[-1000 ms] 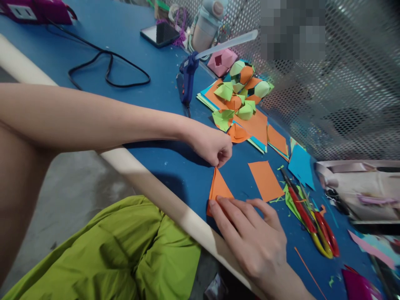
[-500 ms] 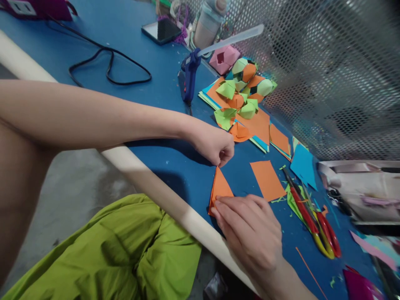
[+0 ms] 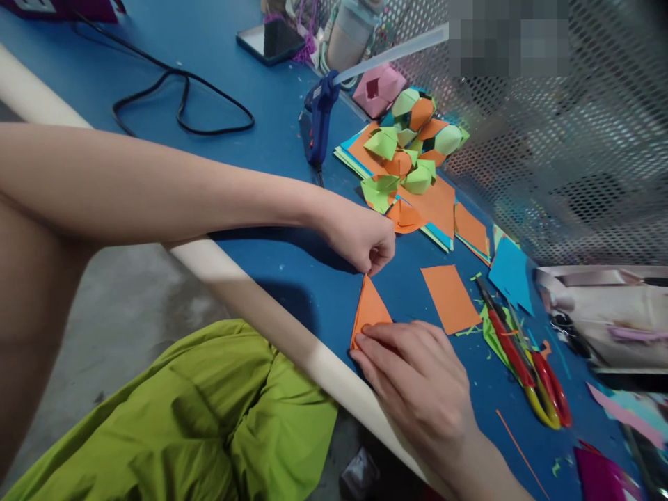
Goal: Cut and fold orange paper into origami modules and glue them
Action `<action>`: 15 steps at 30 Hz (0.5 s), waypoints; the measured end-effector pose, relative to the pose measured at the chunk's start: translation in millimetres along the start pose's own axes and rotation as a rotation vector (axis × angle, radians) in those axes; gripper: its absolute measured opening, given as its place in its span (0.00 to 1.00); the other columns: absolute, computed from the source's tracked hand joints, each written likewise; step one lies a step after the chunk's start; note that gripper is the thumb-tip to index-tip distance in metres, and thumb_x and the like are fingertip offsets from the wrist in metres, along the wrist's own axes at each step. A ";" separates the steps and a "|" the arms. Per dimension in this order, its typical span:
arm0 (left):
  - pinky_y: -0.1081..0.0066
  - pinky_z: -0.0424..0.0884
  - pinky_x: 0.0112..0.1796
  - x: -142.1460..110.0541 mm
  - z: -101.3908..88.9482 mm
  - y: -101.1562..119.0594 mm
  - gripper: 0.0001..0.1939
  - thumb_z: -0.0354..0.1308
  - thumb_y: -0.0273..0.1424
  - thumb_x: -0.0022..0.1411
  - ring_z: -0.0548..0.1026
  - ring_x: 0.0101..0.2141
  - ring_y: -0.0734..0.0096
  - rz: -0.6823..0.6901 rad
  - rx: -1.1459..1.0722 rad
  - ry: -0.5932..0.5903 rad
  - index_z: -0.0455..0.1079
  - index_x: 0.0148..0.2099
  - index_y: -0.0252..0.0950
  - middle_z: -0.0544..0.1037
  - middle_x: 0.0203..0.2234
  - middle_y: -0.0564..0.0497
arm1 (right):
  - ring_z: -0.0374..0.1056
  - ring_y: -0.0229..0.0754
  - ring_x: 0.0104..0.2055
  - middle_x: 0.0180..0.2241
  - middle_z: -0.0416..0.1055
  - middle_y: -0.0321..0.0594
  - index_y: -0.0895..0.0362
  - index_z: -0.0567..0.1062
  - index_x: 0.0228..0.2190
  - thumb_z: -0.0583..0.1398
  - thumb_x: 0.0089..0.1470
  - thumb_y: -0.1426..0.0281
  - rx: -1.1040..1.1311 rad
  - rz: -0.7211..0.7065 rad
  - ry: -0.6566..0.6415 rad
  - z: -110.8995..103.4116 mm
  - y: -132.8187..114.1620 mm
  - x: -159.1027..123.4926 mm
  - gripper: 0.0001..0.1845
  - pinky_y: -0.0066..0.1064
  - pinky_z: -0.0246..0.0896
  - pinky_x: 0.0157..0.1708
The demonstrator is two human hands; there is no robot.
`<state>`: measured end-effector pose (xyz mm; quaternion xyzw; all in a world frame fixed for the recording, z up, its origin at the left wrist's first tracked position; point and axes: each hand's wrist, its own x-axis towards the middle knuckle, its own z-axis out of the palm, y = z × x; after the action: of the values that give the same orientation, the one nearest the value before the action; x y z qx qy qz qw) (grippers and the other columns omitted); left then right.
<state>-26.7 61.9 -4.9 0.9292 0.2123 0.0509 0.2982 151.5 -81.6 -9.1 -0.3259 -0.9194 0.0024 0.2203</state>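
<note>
A folded triangle of orange paper lies near the table's front edge, its narrow tip pointing away from me. My left hand reaches across from the left, fingers curled closed, with the fingertips at that tip. At the paper's near end is my right hand, its fingers drawn together and the thumb and forefinger closed on the lower edge. The right fingers cover the paper's lower right part. Just right of it lies a flat orange paper rectangle.
Behind are folded paper pieces on stacked coloured sheets, a pink paper shape and a blue glue gun. Scissors with red and yellow handles lie right among scraps. A black cable loops left; a perforated metal panel stands behind.
My right hand's fingers have gone from lying spread over the orange paper to closing together at its lower edge. My left hand stays at the tip. The view has shifted slightly.
</note>
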 end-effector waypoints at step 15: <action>0.79 0.56 0.38 -0.3 -0.3 2.5 0.11 0.52 0.22 0.51 0.64 0.33 0.80 -0.071 -0.068 -0.012 0.74 0.35 0.31 0.73 0.27 0.57 | 0.69 0.41 0.35 0.33 0.76 0.43 0.58 0.76 0.36 0.60 0.53 0.77 0.031 0.001 -0.074 -7.2 -0.2 -0.1 0.07 0.37 0.61 0.38</action>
<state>-26.2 60.1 -3.3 0.9108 0.2414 0.0418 0.3324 154.3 -82.8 -2.6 -0.3225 -0.9266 0.0288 0.1913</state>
